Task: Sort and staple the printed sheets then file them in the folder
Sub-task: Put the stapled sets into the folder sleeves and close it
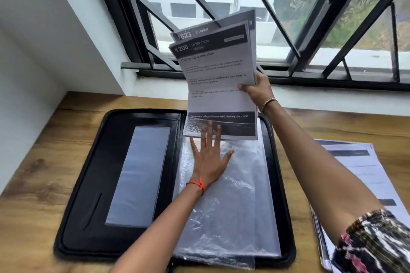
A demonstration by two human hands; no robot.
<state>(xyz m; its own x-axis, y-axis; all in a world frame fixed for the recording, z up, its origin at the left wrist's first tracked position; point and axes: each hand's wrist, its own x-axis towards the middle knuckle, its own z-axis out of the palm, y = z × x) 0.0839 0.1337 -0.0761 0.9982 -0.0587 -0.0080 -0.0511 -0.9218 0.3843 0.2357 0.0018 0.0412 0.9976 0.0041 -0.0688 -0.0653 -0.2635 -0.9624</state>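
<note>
Right hand [255, 90] pinches the printed sheets [218, 86] upright over the far right of the folder [88, 162]; left hand [208, 162] lies spread, flattening the plastic sleeve [233, 206]. Best hold it flat and feed the sheets in squarely.

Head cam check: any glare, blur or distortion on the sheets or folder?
Head view: daylight from behind backlights the held sheets; headings read, body text is soft. Head view: glare streaks the plastic sleeves under the left hand; the wide lens bends the folder edges and window bars.
</note>
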